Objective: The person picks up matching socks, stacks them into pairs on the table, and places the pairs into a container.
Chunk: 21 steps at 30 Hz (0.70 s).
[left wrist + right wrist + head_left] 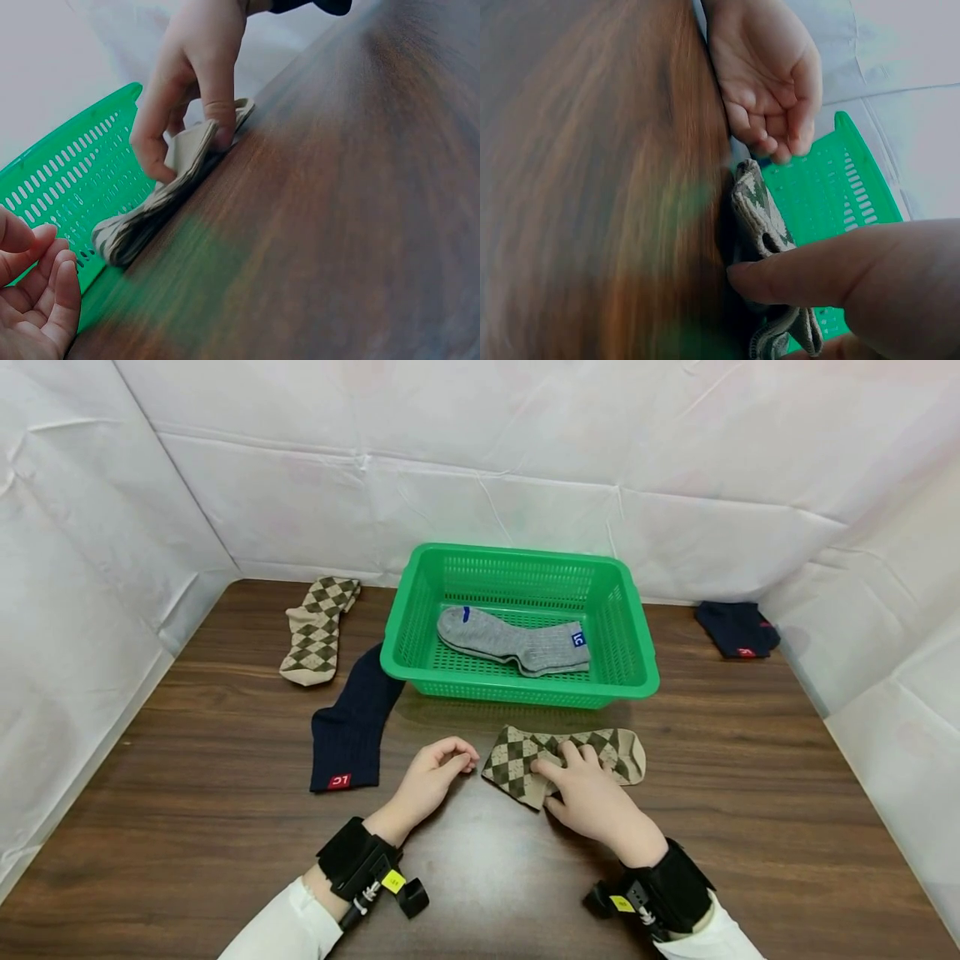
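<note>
A beige and olive argyle sock (pixel 517 764) lies in front of the green basket (pixel 517 689). Over its middle, my right hand (pixel 592 797) pinches the fabric between thumb and fingers, lifting a fold of it in the left wrist view. My left hand (pixel 431 777) hovers just left of the sock's cuff, fingers loosely curled and holding nothing. Inside the basket are grey socks (pixel 555 647) with a blue label. A navy sock (pixel 348 735) with a red label lies left of my left hand, its far end beside the basket.
Another argyle sock (pixel 315 635) lies at the back left of the wooden table (pixel 750 793). A folded navy sock (pixel 738 628) sits at the back right near the wall. White sheeting (pixel 480 468) encloses the table at the back and both sides.
</note>
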Tool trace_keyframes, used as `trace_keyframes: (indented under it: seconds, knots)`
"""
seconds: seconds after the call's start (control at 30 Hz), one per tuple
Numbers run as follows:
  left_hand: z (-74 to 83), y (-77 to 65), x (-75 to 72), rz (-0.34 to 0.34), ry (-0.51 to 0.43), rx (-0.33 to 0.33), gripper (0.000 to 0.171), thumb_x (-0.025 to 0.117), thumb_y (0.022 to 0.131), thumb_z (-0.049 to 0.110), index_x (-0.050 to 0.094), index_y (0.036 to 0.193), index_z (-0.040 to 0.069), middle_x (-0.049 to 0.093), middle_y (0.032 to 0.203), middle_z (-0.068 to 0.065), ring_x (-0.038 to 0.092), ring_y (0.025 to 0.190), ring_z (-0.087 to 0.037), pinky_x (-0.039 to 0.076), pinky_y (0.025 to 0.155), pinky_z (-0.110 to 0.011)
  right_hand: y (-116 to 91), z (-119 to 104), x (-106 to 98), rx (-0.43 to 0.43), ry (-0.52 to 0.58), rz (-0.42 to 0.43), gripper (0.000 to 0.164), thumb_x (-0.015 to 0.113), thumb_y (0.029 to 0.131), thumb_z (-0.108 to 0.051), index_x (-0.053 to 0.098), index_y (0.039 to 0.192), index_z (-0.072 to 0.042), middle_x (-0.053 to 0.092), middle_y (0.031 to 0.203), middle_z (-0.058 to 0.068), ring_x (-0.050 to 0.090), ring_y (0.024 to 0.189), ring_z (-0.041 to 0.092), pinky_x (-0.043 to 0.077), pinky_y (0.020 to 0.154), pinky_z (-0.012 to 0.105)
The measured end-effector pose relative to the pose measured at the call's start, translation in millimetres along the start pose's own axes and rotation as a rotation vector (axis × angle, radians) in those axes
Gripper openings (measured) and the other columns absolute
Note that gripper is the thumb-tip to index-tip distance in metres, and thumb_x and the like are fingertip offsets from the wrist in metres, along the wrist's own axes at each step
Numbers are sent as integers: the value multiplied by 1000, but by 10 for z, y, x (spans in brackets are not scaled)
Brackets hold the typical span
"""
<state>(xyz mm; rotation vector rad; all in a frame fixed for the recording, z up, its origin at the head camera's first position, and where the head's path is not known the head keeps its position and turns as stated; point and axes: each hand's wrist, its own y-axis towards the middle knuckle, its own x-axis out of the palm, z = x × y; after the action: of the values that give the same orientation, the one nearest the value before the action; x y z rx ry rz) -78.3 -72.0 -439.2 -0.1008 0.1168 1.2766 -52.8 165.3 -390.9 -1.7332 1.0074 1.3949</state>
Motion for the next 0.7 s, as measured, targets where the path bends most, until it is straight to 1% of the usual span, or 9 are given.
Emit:
trace_keyframes:
  seconds: [0.13,0.2,0.27,0.4,0.53,0.63,0.7]
  knots:
    - [5,-1,3,-5,-9,-2,20,47,98,6,64,99,-4,64,98,-19,60,88,-18,50,79,-26,25,-64,47,25,-1,14,33,66,87,-17,59,119,-20,47,117,20,43,99,39,43,71,56]
    - [6,1,6,-10,-14,1,20,47,98,6,63,99,-4,64,99,-20,60,89,-17,50,79,-26,24,-87,69,38,2,28,33,65,88,-19,58,120,-21,47,120,21,43,103,41,43,75,62]
    - [11,1,5,-11,-17,4,20,47,98,6,63,99,-5,64,99,-20,60,89,-17,50,79,-27,20,-100,89,50,13,45,32,64,89,-19,58,120,-21,47,120,22,43,105,42,41,78,65]
    - [22,-2,0,-8,-25,3,19,47,98,6,63,99,-5,64,98,-20,60,88,-17,50,79,-26,13,-108,110,51,20,71,31,64,90,-18,58,120,-22,47,120,22,43,107,42,40,80,65]
    - [24,-7,-2,-6,-23,-1,19,47,98,6,63,99,-5,64,98,-20,60,87,-16,50,79,-26,12,-84,114,42,25,57,32,64,90,-20,57,121,-22,46,122,22,43,110,44,40,82,66]
    - [22,-8,1,-7,-23,-4,19,47,98,6,63,99,-5,64,98,-20,60,87,-15,50,79,-26,5,-24,78,28,87,16,40,64,90,-24,54,129,-23,46,124,21,42,114,43,37,88,65]
    - [24,-6,2,-11,-22,-6,19,47,98,6,63,99,-4,64,98,-19,60,87,-15,50,79,-26,0,43,23,24,173,-7,47,63,91,-26,49,136,-24,46,126,20,45,114,39,39,90,61]
